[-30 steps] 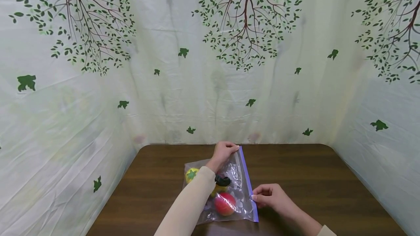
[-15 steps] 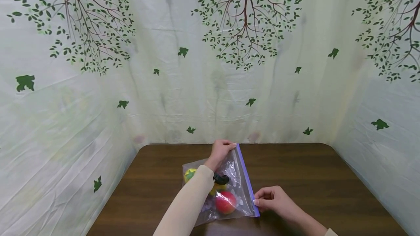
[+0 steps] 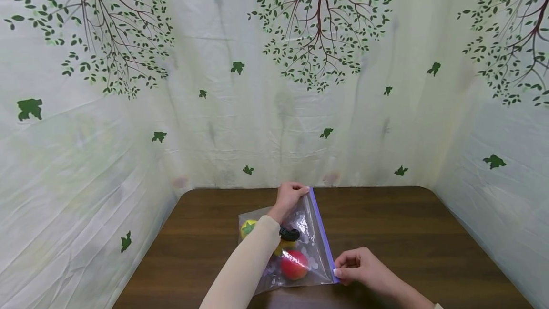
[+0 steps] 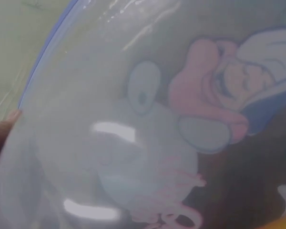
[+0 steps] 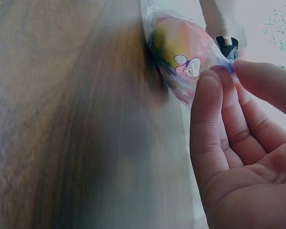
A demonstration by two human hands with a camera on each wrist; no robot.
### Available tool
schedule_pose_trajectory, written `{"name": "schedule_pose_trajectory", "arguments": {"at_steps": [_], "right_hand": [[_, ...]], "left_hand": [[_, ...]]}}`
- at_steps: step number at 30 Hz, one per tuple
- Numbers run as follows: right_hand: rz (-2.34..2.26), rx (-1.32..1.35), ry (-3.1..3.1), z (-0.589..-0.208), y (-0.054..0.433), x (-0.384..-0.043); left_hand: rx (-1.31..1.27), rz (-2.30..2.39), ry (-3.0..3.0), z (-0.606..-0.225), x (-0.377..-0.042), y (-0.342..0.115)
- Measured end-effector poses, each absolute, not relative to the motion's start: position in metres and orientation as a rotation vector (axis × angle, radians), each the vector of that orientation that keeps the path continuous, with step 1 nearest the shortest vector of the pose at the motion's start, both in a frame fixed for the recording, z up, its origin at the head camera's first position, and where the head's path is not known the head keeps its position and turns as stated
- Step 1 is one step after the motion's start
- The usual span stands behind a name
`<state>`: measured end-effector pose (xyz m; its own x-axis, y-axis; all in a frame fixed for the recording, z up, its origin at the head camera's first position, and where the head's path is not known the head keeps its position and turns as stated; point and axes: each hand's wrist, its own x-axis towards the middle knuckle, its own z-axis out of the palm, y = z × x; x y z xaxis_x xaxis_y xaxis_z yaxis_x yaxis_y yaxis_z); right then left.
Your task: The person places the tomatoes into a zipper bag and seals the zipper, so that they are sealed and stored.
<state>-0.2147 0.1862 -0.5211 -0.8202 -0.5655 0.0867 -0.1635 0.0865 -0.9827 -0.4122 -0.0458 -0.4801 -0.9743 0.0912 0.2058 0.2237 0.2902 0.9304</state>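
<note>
A clear zip bag (image 3: 315, 252) with a purple zip strip (image 3: 322, 232) along its right side lies tilted on the table. Inside it show a red round fruit (image 3: 294, 264), a yellow fruit with a green top (image 3: 248, 228) and something yellow partly behind my sleeve. My left hand (image 3: 290, 199) pinches the bag's far corner, at the strip's upper end. At the near end of the strip, my right hand (image 3: 358, 267) pinches the zip between thumb and fingers. Cartoon print on the plastic fills the left wrist view. A black band (image 3: 289, 234) sits by my left forearm.
The brown wooden table (image 3: 407, 228) runs back to a pale curtain (image 3: 283, 156) printed with trees and leaves. More of this cloth hangs at both sides. My left forearm (image 3: 244, 266) crosses over the bag.
My right hand has slid along the zip strip toward the near corner. The left hand and the bag's far corner have shifted slightly left and up.
</note>
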Motion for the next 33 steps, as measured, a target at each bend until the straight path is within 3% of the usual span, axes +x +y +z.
{"name": "schedule_pose_trajectory", "arguments": {"at_steps": [20,33], "right_hand": [[-1.711,-0.789,2.033,-0.518,0.231,-0.219],[-1.584,-0.718,2.004,-0.514,0.278,-0.215]], "left_hand": [[-0.506,-1.661,-2.458,-0.466,-0.409,-0.011],[-0.844,-1.686,-2.573,-0.454,-0.396,0.015]]}}
